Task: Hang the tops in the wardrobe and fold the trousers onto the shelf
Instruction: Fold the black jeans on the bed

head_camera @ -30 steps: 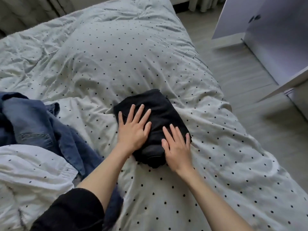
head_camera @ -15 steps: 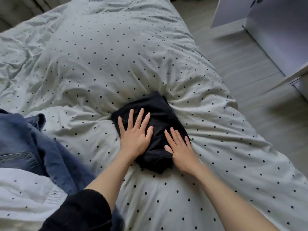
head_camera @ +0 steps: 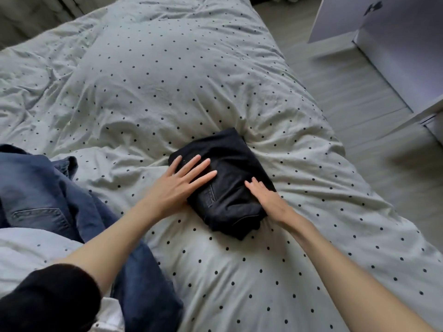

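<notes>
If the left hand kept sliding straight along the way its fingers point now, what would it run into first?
The left hand lies flat, fingers pointing up and to the right across the folded dark trousers. Going on, it would only cross more of the trousers, then the dotted duvet bunched beyond their far edge. The right hand seems to lie off that line.

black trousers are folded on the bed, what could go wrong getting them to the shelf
1. The folded black trousers sit on a soft, puffy duvet; both the left hand and the right hand lie flat at their sides, so lifting without a grip underneath could let the bundle unfold.
2. The loose blue jeans lie under the left forearm and might get dragged along.
</notes>
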{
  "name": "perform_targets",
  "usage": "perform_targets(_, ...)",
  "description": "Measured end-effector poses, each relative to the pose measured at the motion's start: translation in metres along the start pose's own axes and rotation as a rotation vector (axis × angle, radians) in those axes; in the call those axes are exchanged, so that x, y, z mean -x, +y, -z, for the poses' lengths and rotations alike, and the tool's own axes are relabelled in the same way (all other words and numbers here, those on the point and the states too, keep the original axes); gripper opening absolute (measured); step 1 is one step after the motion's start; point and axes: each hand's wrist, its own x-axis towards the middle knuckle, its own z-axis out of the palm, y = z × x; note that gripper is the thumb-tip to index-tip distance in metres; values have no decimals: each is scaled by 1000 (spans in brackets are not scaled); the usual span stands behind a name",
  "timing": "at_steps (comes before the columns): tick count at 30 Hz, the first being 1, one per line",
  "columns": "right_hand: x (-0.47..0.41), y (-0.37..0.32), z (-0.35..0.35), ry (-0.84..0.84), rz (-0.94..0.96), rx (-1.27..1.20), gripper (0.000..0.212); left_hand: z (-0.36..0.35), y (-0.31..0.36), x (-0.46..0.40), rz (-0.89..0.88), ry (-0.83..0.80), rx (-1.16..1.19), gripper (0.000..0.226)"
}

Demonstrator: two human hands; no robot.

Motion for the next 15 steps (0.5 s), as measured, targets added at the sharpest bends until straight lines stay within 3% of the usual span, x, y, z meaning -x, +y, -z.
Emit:
perform_targets(2,7,-22,9,-4,-138,-210,76,10,11,-13,41,70,17,77)
perform_targets(3,7,-35,13,-12,-169,-147,92,13,15,-14,38,133,16,67)
perform_targets(7,41,-64,-30,71,-116,573,133,17,29,12,52,412,28,50)
perform_targets(12,96,-63,-74,374,47,813,127,35,66,43,132,593,18,46)
perform_targets(15,116,-49,-84,574,157,823,102,42,104,60,210,642,80,42)
